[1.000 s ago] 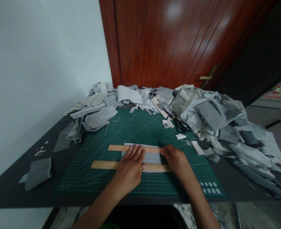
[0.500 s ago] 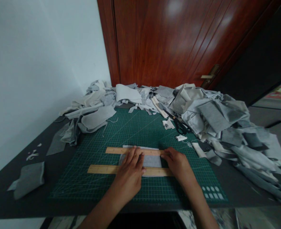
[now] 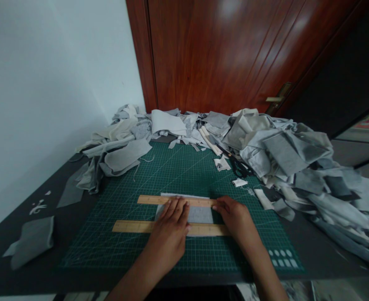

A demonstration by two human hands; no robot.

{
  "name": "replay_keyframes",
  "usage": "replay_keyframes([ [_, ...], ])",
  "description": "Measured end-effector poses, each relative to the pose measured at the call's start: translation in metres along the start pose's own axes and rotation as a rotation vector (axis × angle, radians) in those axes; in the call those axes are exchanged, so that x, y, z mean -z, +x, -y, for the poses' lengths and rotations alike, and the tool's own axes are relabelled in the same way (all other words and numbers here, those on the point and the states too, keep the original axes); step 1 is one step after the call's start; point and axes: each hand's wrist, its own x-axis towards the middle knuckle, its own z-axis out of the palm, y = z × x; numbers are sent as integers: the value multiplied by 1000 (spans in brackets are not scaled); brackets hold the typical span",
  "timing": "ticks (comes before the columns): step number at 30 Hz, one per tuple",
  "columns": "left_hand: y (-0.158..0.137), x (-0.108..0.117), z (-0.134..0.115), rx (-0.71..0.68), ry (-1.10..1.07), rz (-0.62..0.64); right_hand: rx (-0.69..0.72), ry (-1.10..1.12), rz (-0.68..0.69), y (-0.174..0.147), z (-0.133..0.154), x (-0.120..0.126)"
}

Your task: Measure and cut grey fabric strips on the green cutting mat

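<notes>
A light grey piece of fabric point(image 3: 201, 214) lies flat on the green cutting mat point(image 3: 174, 173). Two wooden rulers cross it roughly parallel: the far ruler point(image 3: 148, 199) near its back edge, and the near ruler point(image 3: 131, 226) near its front edge. My left hand point(image 3: 171, 232) lies flat over both rulers and the cloth, fingertips on the far ruler, thumb by the near one. With thumb and fingers my right hand point(image 3: 234, 215) pinches the far ruler's right end, and its wrist covers the near ruler's right end.
Black-handled scissors point(image 3: 240, 168) lie at the mat's right, close to small white scraps point(image 3: 222, 163). A big heap of grey cloth point(image 3: 281, 152) fills the right side; another cloth pile point(image 3: 121, 138) stands back left. One folded grey piece point(image 3: 35, 240) lies left of the mat.
My left fingertips have drawn back slightly toward me on the far ruler. The view has shifted a little; the rulers, cloth and right hand stay nearly as they were.
</notes>
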Motion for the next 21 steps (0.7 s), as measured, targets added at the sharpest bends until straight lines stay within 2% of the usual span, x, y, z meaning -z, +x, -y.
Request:
replay_keyframes([
  [21,-1,4,-5,9,5,18,12,-20,-37,-4,-2,0],
])
